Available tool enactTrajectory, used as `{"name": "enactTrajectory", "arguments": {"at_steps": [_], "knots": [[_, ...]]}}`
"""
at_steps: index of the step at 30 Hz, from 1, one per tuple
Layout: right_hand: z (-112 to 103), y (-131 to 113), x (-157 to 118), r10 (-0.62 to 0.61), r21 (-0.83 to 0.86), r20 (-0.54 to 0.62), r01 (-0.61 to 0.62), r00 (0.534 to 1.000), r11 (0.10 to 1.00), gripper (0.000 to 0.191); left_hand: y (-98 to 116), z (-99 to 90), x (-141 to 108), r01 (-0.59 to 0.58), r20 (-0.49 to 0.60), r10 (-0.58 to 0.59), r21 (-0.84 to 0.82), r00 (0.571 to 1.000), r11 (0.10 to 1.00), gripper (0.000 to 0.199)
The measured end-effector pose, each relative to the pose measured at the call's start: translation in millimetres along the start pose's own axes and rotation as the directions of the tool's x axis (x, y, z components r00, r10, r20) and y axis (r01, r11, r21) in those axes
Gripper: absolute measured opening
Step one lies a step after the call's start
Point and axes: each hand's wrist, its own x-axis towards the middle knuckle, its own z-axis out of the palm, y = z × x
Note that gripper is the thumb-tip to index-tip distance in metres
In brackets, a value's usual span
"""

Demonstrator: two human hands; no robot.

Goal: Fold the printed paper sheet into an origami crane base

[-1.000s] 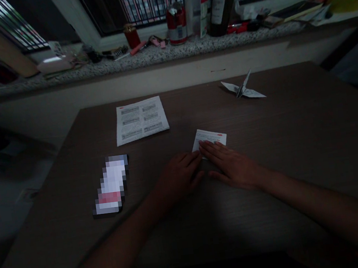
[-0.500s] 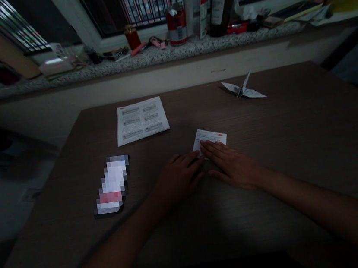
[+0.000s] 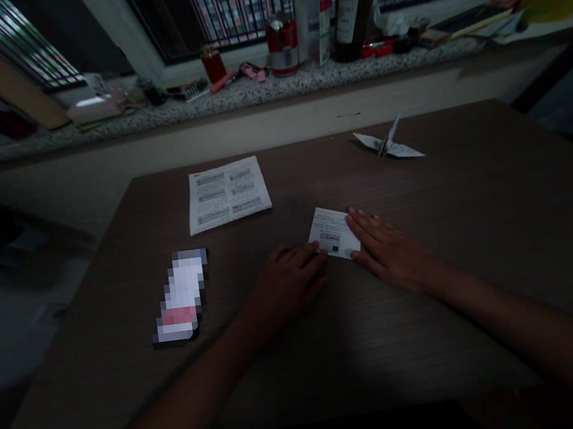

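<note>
A small folded piece of printed paper (image 3: 331,231) lies flat on the brown table between my hands. My left hand (image 3: 288,277) rests at its lower left corner, fingertips touching the edge, fingers stretched out and lying low. Along the paper's right edge lies my right hand (image 3: 387,247), flat with its fingers extended and covering that side. Farther back on the right stands a folded paper crane (image 3: 387,146) with its wings spread. Neither hand grips anything.
A larger printed sheet (image 3: 228,194) lies at the table's back left. Nearer me on the left is a phone (image 3: 181,293) with a blurred screen. Behind the table, a stone window sill (image 3: 251,93) carries a red can (image 3: 283,44), bottles and small clutter.
My right hand has slid right across the folded paper to its right edge, uncovering the print in its middle. My left hand has stayed at the lower left corner.
</note>
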Motion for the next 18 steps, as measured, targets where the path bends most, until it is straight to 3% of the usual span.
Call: {"name": "enactTrajectory", "arguments": {"at_steps": [12, 18], "knots": [[-5.4, 7.2, 5.1, -0.028, 0.031, 0.006, 0.028, 1.000, 0.999, 0.069, -0.5, 1.5, 2.3, 0.016, -0.025, -0.016, -0.004, 1.000, 1.000, 0.044], [-7.8, 12.5, 8.3, -0.079, 0.074, -0.053, 0.082, 0.996, 0.994, 0.060, -4.0, 0.3, 2.0, 0.027, -0.042, -0.027, -0.003, 0.999, 1.000, 0.041]]}}
